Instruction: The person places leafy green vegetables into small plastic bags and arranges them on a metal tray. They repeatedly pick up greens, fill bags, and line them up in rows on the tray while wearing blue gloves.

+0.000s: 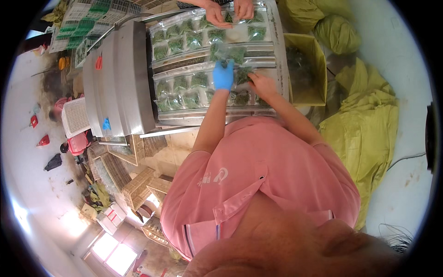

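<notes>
Before me is a metal vacuum-packing machine whose bed (283,69) holds rows of clear plastic bags of small green produce (199,80). My left hand (223,76), in a blue glove, holds a clear bag of green produce (226,52) over the middle bars; the bag is blurred. My right hand (263,85) is bare and its fingertips touch another green bag (243,74) in the near rows. In the far rows, a co-worker's two bare hands (228,14) are over the bags at the top edge.
The machine's steel lid (117,79) stands left of the bed. A yellow-lined bin (323,69) is to the right, with yellow sacks (363,128) beside it. Plastic crates (138,188) stand lower left, and a white basket (74,116) is beyond the lid near other people.
</notes>
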A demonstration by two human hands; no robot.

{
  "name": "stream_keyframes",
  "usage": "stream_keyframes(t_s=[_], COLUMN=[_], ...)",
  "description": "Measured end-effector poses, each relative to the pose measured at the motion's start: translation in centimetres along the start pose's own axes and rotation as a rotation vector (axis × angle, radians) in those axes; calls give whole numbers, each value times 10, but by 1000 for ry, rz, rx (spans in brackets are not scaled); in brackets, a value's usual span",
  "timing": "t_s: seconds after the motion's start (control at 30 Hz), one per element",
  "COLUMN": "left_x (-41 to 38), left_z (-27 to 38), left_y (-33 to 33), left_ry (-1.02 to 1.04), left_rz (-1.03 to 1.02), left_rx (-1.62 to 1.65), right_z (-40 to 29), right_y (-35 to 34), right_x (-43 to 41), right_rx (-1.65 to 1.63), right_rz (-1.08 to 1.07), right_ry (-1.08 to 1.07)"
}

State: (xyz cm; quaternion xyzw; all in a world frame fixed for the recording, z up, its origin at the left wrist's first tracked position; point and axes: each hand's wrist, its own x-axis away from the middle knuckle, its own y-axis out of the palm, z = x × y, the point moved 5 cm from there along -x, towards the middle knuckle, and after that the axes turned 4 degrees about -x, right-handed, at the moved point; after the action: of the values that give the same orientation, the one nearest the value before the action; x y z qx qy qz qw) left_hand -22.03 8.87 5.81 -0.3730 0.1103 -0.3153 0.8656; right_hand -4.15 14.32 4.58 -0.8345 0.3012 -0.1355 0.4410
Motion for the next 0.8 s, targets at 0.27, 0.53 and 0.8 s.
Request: stream_keyframes(t_s=[0.27, 0.53, 0.8], left_x=[15, 67, 37], left_z=[16, 22, 19], left_y=[-9, -16, 30], left_ry=[129, 98, 139], left_rz=[50, -256, -381], left_rx=[376, 515, -373], right_z=[-2, 23, 45], right_y=[-70, -74, -53], right_x=[-26, -29, 27], right_rx=[-548, -909, -534], right_rz=[345, 30, 93], right_ry=[107, 235, 417])
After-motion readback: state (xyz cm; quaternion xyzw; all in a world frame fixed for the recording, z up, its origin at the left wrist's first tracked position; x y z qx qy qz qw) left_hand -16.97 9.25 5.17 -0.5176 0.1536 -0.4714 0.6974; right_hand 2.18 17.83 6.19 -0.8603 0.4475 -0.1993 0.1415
